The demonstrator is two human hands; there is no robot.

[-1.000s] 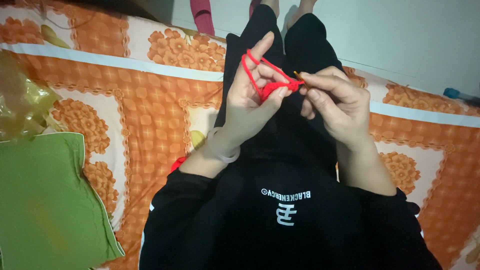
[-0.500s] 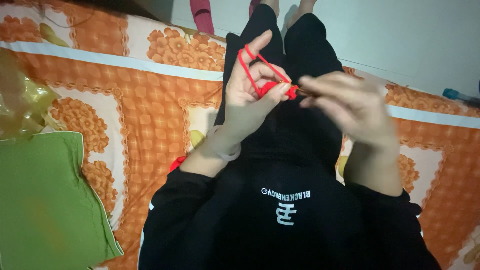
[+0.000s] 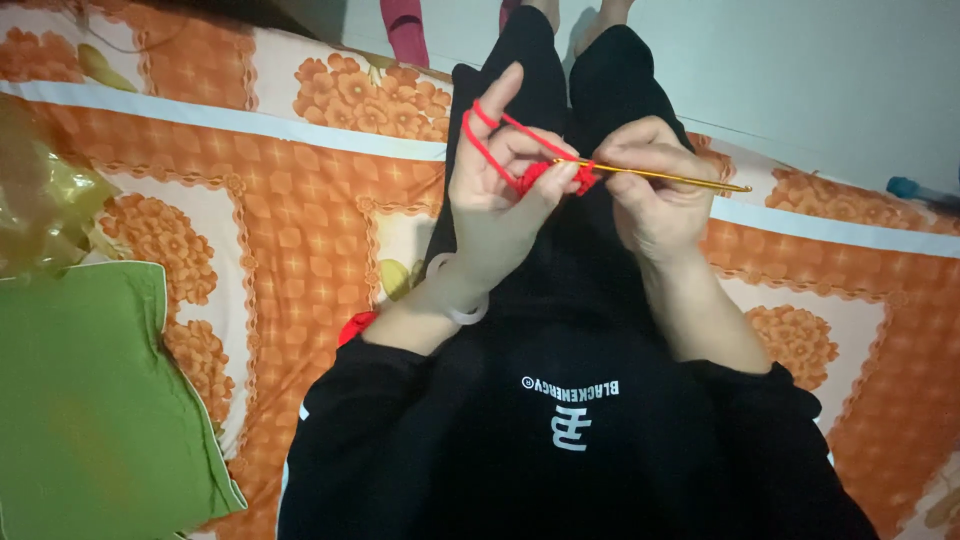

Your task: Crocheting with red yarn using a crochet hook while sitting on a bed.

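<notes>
My left hand point(image 3: 497, 195) is raised in front of my black clothes with red yarn point(image 3: 497, 148) looped over the index finger. Its thumb and fingers pinch a small red crochet piece point(image 3: 545, 177). My right hand point(image 3: 655, 190) grips a thin golden crochet hook point(image 3: 672, 177), which lies level and points left. The hook's tip sits in the red piece between the two hands. A pale bangle point(image 3: 455, 295) circles my left wrist.
An orange and white flower-patterned bedsheet point(image 3: 290, 220) lies under me. A green cushion point(image 3: 85, 400) is at the lower left, with a crumpled yellowish plastic bag point(image 3: 40, 195) above it. A red yarn ball point(image 3: 355, 325) peeks out by my left forearm. A pale floor lies beyond.
My right hand has turned so the golden hook now shows level and points into the red piece. My left hand stays raised with the yarn loop.
</notes>
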